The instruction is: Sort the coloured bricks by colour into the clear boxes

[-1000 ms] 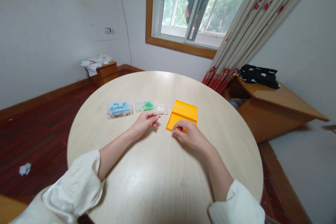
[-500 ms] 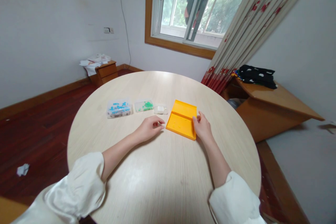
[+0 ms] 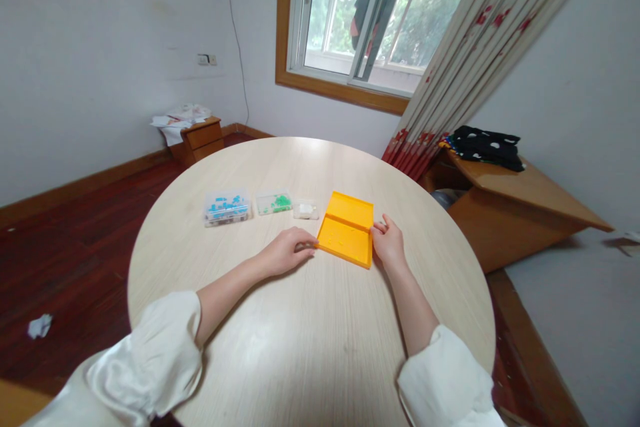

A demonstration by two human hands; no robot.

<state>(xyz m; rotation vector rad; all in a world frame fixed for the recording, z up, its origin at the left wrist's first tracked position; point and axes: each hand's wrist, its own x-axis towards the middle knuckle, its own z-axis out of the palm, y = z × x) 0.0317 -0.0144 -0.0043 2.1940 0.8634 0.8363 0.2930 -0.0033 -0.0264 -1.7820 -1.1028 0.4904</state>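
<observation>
An open yellow plastic case lies on the table, its lid folded back away from me. A few small yellow pieces are scattered inside the lower half. My left hand has its fingertips against the case's left edge near the front corner, thumb close beneath the fingers. On the opposite side, my right hand rests at the right edge, touching it with curled fingers while one finger sticks up. The case sits between both hands. Where the right fingertips meet the case is partly hidden.
Left of the case stand a small clear box with white contents, a clear box with green pieces and a larger clear box with blue pieces. They share a round pale wooden table. Beyond are a window and curtain.
My left hand has moved slightly right, and its fingertips now meet the case's left edge. The right hand has eased a little outward along the right edge. The case has barely shifted.
</observation>
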